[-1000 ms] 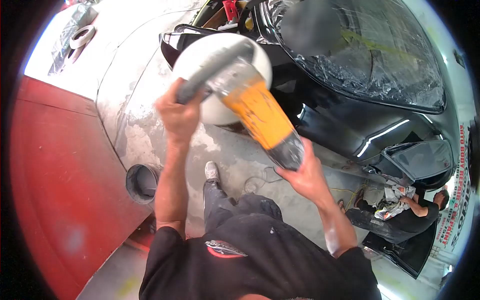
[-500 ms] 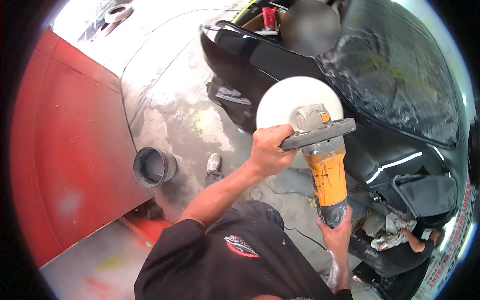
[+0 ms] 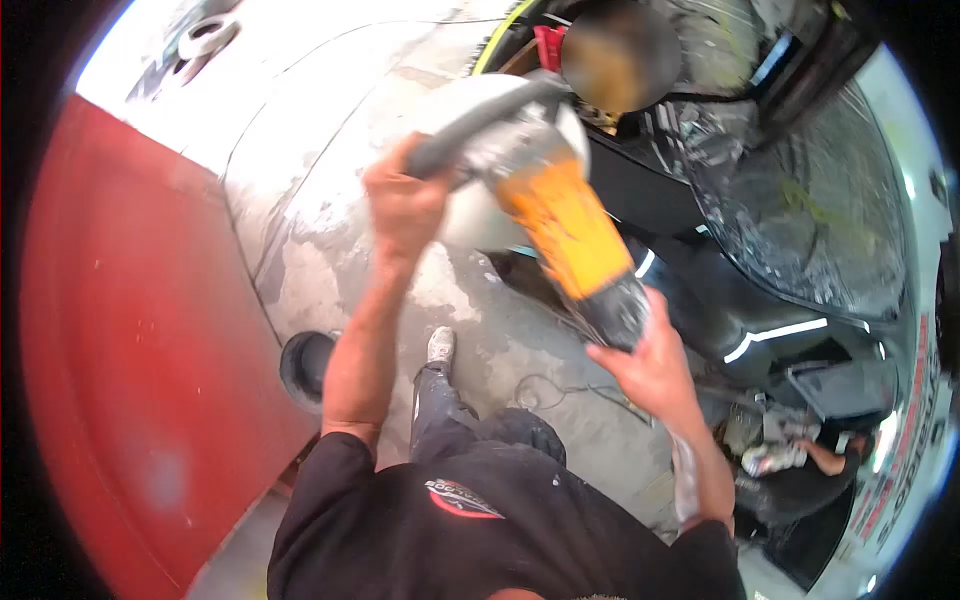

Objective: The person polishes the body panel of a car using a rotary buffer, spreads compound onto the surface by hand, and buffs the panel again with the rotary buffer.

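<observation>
An orange and grey car polisher (image 3: 568, 225) is held up in front of me, tilted, its front end up and to the left. My left hand (image 3: 408, 205) is wrapped round its dark front handle (image 3: 480, 120). The polisher's rear end is gripped by my right hand (image 3: 645, 355). Its round white pad (image 3: 475, 215) faces away from me, partly hidden behind the tool head and handle, and is smeared by motion. To the right of the pad stands a black car (image 3: 690, 270), apart from the polisher as far as I can see.
A red panel (image 3: 150, 330) fills the left side. Near it a dark bucket (image 3: 303, 365) stands on the stained floor. A cord (image 3: 545, 385) lies by my feet. Another person (image 3: 800, 485) is low down at the right, by the car. A tire (image 3: 207, 37) lies at the upper left.
Both hands have swung the polisher up and to the left, off from in front of the car's side, and it now leans more. My view has shifted a little.
</observation>
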